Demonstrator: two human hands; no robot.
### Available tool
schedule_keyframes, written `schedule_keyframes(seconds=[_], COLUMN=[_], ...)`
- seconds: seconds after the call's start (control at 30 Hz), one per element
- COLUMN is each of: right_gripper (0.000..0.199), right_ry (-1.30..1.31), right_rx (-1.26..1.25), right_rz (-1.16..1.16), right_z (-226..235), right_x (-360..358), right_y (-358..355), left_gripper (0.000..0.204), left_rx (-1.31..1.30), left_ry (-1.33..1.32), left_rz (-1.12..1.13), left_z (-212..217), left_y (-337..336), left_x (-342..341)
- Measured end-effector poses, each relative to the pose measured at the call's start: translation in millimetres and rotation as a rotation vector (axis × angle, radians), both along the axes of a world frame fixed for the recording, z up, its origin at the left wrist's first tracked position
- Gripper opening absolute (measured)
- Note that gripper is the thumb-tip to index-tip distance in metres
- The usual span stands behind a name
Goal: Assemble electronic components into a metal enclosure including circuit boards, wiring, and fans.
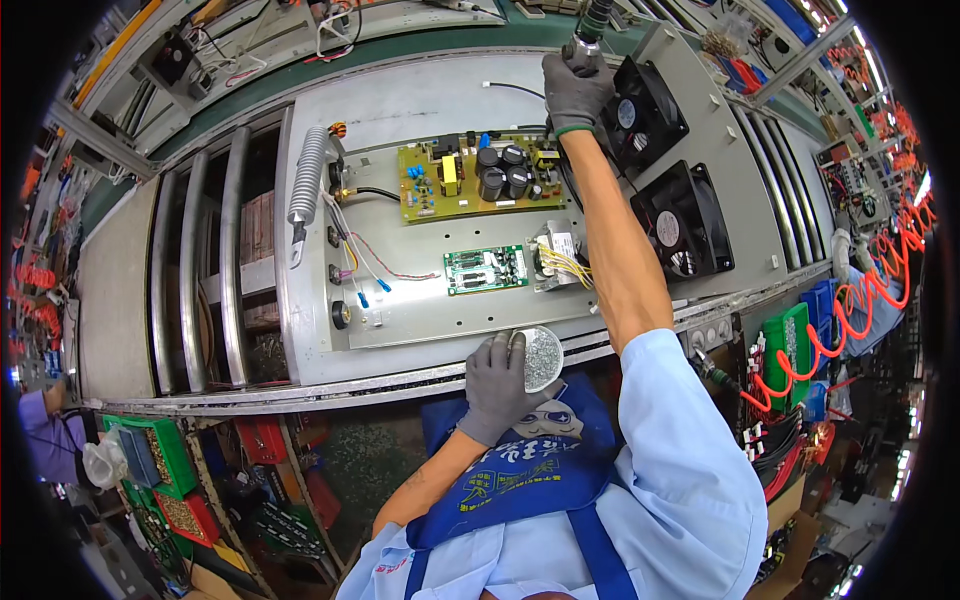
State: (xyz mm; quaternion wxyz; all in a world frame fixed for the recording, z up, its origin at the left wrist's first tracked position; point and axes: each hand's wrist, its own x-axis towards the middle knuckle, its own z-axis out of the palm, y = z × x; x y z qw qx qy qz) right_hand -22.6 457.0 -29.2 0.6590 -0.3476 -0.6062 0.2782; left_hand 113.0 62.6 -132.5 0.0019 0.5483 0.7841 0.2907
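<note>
My left hand [493,388], in a grey glove, holds a round white tub [543,362] of small silvery screws at the bench's near edge. My right hand [578,90], also gloved, reaches to the far side, its fingers wrapped round a dark power screwdriver [589,32] with a metal collar. Below that arm lies a sheet-metal chassis [400,310]. It carries a yellowish power board [470,205], a small green circuit board [486,270] and a transformer [557,255] with yellow wires. Two black fans [672,225] are on the panel at right. The screwdriver's tip is hidden.
A coil spring [307,180] hangs over the chassis's left side. Loose wires with blue terminals [372,292] lie inside. Metal rollers [236,255] flank the work surface. Orange coiled hoses [845,325] and a green parts bin [787,350] are at right; more bins [172,455] stand lower left.
</note>
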Motion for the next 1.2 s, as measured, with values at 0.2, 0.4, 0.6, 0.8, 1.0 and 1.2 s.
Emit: schedule_keyframes(seconds=[0.2,0.4,0.6,0.8,1.0,1.2], right_gripper=[0.017,0.017,0.016,0.025,0.033,0.034], right_ry=[0.095,0.122,0.234,-0.084,-0.376,-0.367], right_rx=[-0.08,0.011,0.086,-0.099,-0.157,-0.082], right_rz=[0.096,0.067,0.228,0.233,0.331,0.524], right_z=[-14,3,67,102,130,139], right_x=[2,-6,-59,-145,-211,-279], right_y=[19,-2,-13,43,96,68], left_gripper=[0.086,0.086,0.084,0.083,0.084,0.077], left_rx=[-0.018,0.002,-0.004,0.044,0.015,0.037], left_ry=[0.0,-0.012,-0.012,-0.036,-0.01,-0.03], left_rz=[0.003,0.001,0.012,-0.013,-0.057,-0.013], left_z=[3,2,-3,0,2,-5], left_y=[0,1,0,1,1,1], left_x=[1,1,0,-4,-12,-7])
